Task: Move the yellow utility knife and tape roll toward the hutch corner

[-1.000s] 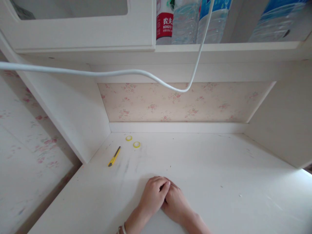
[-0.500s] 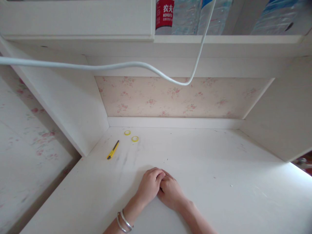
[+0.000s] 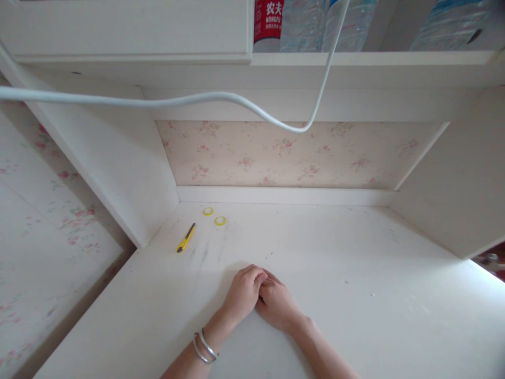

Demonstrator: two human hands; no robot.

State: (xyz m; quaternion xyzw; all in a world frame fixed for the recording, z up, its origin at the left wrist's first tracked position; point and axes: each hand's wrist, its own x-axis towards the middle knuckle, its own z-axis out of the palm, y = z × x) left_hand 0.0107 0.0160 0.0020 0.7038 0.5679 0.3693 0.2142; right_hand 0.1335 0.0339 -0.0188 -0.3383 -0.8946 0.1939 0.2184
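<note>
My left hand (image 3: 243,288), with two silver bangles (image 3: 205,346) at its wrist, rests closed on the white desk. Its thumb lies over the fingers of my right hand (image 3: 276,302), which is also closed. The two hands are clasped together, their fingertips partly hidden, and no object shows in either. Beyond them to the left lies a yellow utility knife (image 3: 185,238) with a dark end. Two small yellow tape rolls lie flat near it, a farther one (image 3: 208,211) and a nearer one (image 3: 220,221).
A white cable (image 3: 221,97) hangs across the upper view. Above the white desk (image 3: 315,252), a shelf holds several plastic water bottles (image 3: 303,26), one with a red label (image 3: 269,22). White side panels and flowered wallpaper (image 3: 244,152) enclose the desk's back.
The view has shifted slightly, so the desk items sit a little higher in it. My hands stay clasped in the same place on the desk.
</note>
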